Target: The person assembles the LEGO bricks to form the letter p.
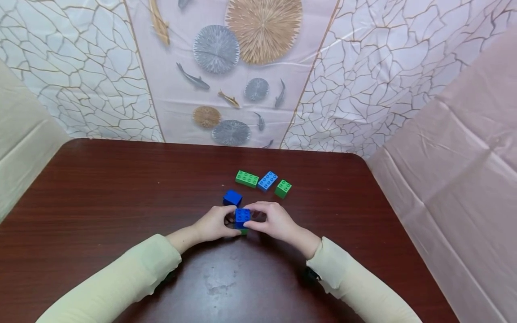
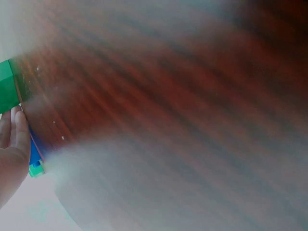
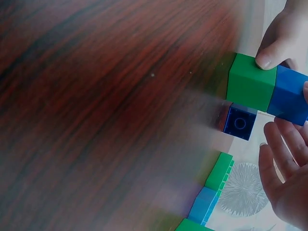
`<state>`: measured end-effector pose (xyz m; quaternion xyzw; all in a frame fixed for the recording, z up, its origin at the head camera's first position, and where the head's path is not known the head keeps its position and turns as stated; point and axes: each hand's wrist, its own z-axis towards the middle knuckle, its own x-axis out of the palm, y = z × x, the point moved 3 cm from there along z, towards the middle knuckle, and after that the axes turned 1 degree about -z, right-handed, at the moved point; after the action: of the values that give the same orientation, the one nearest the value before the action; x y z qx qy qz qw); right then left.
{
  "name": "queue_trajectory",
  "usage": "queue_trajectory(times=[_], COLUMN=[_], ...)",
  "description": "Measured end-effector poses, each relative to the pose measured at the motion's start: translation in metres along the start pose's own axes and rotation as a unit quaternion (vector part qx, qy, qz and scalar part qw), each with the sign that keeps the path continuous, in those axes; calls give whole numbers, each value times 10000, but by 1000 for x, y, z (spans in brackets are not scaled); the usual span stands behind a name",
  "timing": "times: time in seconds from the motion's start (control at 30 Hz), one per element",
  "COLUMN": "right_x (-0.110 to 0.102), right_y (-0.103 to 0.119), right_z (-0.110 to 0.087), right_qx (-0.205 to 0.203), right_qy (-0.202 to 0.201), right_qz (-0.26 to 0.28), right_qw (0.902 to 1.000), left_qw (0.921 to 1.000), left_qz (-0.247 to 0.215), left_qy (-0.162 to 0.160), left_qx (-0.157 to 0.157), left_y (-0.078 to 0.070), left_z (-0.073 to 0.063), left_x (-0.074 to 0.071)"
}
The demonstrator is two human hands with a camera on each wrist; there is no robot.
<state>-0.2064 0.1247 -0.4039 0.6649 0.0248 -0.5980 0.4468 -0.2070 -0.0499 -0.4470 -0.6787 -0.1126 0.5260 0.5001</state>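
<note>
A square blue brick [image 1: 242, 216] sits on top of a green brick [image 3: 251, 83], the two forming a small upright stack on the table. My left hand [image 1: 217, 223] holds the green lower brick from the left, its thumb lying on that brick in the right wrist view. From the other side my right hand [image 1: 276, 220] pinches the upper blue brick between thumb and fingers. Just beyond the stack another blue brick [image 1: 232, 198] lies tipped over, its hollow underside showing in the right wrist view. In the left wrist view only part of the left hand [image 2: 14, 142] appears.
Farther back on the dark wooden table [image 1: 121, 193] lie a long green brick [image 1: 247, 179], a long lighter blue brick [image 1: 268, 181] and a small green brick [image 1: 283, 188]. A patterned cloth [image 1: 226, 89] hangs behind the table's far edge.
</note>
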Motion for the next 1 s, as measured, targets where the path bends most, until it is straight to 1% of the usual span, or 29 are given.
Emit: queue_trajectory(times=[0.13, 0.2, 0.3, 0.43, 0.5, 0.63, 0.77, 0.93, 1.0], right_x=[0, 0, 0, -1, -2, -2, -1, -6, -10], right_y=[0, 0, 0, 0, 0, 1, -1, -7, -12], right_z=[1, 1, 1, 2, 2, 3, 2, 3, 6], right_qx=[21, 20, 3, 25, 52, 72, 98, 197, 327], right_qy=[31, 48, 59, 86, 103, 73, 143, 435, 352], right_qz=[-1, 3, 18, 36, 41, 117, 436, 1068, 1215], right_qw=[10000, 10000, 10000, 10000, 9999, 9999, 9989, 9931, 9914], left_qw=[9999, 9998, 9996, 9992, 9991, 9992, 9994, 9994, 9995], left_qz=[-82, -153, -271, -258, -242, -199, -222, -232, -202], left_qy=[62, 27, -95, -178, -177, -184, -146, -120, -132], left_qx=[-128, -117, 30, 257, 298, 283, 236, 219, 227], left_y=[-1, -3, -5, -7, -7, -6, -6, -6, -5], left_z=[-2, -3, -3, -4, -4, -4, -3, -2, -2], left_x=[-2, -3, -5, -6, -6, -8, -8, -6, -5])
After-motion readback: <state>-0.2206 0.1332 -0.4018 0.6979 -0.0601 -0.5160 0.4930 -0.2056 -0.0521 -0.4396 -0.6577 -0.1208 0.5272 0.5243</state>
